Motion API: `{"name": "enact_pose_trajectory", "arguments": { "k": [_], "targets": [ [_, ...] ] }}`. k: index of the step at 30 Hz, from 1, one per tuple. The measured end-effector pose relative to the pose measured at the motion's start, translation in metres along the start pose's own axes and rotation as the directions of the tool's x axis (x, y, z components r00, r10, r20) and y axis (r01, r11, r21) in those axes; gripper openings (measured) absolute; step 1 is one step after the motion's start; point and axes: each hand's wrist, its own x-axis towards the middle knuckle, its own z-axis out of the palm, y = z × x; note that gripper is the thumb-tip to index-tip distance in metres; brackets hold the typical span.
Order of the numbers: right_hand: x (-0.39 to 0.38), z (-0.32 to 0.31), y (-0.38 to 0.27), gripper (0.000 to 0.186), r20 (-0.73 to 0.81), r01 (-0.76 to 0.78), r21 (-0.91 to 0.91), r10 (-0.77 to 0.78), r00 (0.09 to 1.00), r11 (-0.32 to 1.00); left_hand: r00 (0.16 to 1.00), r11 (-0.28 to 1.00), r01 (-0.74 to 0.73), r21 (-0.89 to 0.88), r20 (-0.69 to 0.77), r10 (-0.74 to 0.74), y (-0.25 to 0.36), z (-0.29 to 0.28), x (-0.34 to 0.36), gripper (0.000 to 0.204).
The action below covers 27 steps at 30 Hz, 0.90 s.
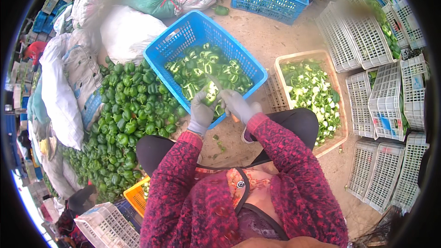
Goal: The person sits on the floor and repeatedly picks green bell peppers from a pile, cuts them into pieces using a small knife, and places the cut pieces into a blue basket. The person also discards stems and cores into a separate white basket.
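Observation:
My gloved left hand (201, 110) holds a cut green pepper (211, 93), its pale inside showing, at the near edge of a blue basket (248, 91). My gloved right hand (235, 105) grips a knife (212, 81), its blade angled up and left over the pepper. Inside the blue basket lie several cut green peppers (206, 64). To my left is a large pile of whole green peppers (126, 110). To my right a cream crate (342, 133) holds pale-and-green cut pepper pieces (310, 94).
Stuffed sacks (124, 32) lie behind the pile. Another blue crate (268, 4) stands at the back. Grey crates (381, 101) are stacked along the right. A yellow crate (135, 195) sits by my left side. My bent knees flank my hands on the concrete floor (349, 160).

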Motion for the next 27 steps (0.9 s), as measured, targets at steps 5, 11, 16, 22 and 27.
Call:
{"name": "enact_pose_trajectory", "arguments": {
  "k": [5,11,16,22,27],
  "targets": [
    [-0.01,-0.006,-0.013,0.043,-0.272,0.144,-0.426,-0.278,0.921,0.893,0.889,0.325,-0.42,0.847,0.312,0.335,0.006,-0.001,-0.003,0.046],
    [-0.01,-0.021,-0.027,0.05,-0.086,0.329,-0.257,-0.361,0.929,0.909,0.984,0.891,-0.108,0.441,0.176,0.032,0.024,0.015,-0.019,0.057],
    [-0.003,-0.032,-0.022,0.034,0.201,-0.017,0.475,-0.089,0.976,0.88,0.97,0.994,0.067,0.083,0.229,-0.085,0.03,0.02,-0.023,0.067],
    [0.015,0.002,0.004,0.034,-0.169,0.14,0.644,-0.039,0.985,0.752,0.998,0.998,0.049,-0.05,0.041,-0.047,0.016,0.011,-0.01,0.073],
    [0.03,-0.043,-0.024,0.053,-0.371,0.209,0.079,-0.166,0.914,0.975,0.981,0.997,0.044,0.066,0.188,-0.056,0.026,-0.003,-0.001,0.073]
  ]
}}
